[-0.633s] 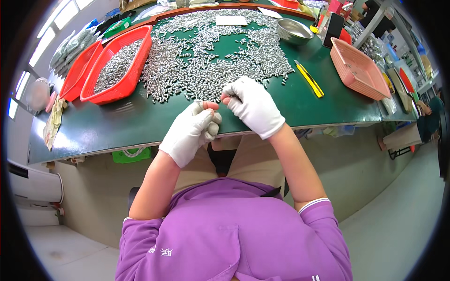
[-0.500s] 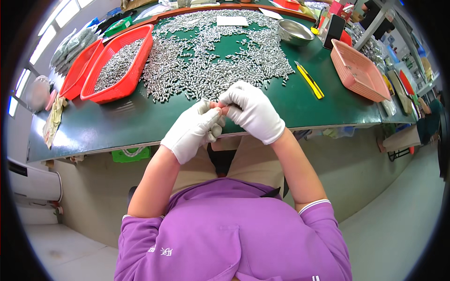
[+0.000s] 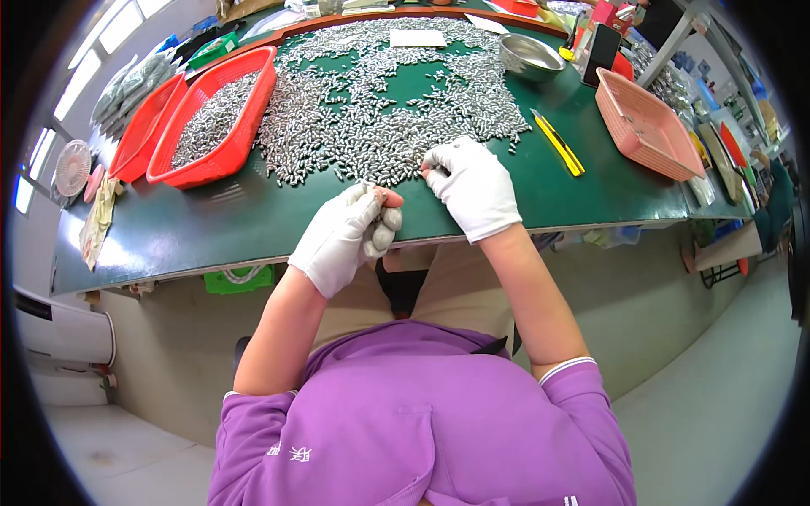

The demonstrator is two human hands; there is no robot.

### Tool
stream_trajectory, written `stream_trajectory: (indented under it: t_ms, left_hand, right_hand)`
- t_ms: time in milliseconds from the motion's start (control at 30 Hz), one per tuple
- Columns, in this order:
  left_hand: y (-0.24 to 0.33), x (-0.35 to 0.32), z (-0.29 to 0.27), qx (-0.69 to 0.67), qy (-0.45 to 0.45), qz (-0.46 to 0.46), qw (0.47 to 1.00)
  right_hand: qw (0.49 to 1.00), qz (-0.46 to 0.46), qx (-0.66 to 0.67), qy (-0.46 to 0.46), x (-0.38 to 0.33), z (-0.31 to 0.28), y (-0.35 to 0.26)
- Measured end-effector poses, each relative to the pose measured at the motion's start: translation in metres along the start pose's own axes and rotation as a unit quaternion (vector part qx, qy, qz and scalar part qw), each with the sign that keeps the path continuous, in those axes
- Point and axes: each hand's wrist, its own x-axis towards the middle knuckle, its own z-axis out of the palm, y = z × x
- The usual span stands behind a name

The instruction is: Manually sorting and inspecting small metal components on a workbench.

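Small silvery metal cylinders, each with a darker band, form a wide pile on the green table. My left hand, in a white glove with bare fingertips, is closed in front of the pile's near edge. Its thumb and forefinger are pinched, and whatever lies between them is too small to make out. To its right, my gloved right hand reaches to the pile's near edge with thumb and fingers drawn together. Its fingertips touch or nearly touch the cylinders there; anything in them is hidden.
A red basket holding more cylinders stands left of the pile, overlapping another red basket. Rightward lie a yellow utility knife, a metal bowl, a phone and a pink basket. A white card rests on the pile.
The hands were together, fingertips meeting. My right hand has moved away to the right and forward to the pile's edge; my left hand stays closed in nearly the same place.
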Motion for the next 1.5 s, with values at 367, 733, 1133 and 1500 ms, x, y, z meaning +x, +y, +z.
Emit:
stream_trajectory:
  t_ms: [367,733,1133,1500]
  left_hand:
    - [-0.001,-0.002,-0.001,-0.01,0.003,-0.003,1.0]
    - [0.0,-0.001,0.0,-0.013,-0.016,0.001,1.0]
    - [-0.003,0.001,-0.004,-0.001,-0.004,-0.01,1.0]
    - [-0.007,-0.002,0.004,0.012,0.041,0.016,0.999]
  right_hand:
    - [0.997,-0.067,0.013,-0.027,0.002,0.005,-0.001]
    - [0.992,-0.099,0.071,0.024,0.003,0.008,-0.002]
    - [0.92,-0.182,0.347,-0.011,-0.003,0.0,-0.016]
    - [0.92,-0.162,0.355,-0.03,-0.004,-0.007,-0.016]
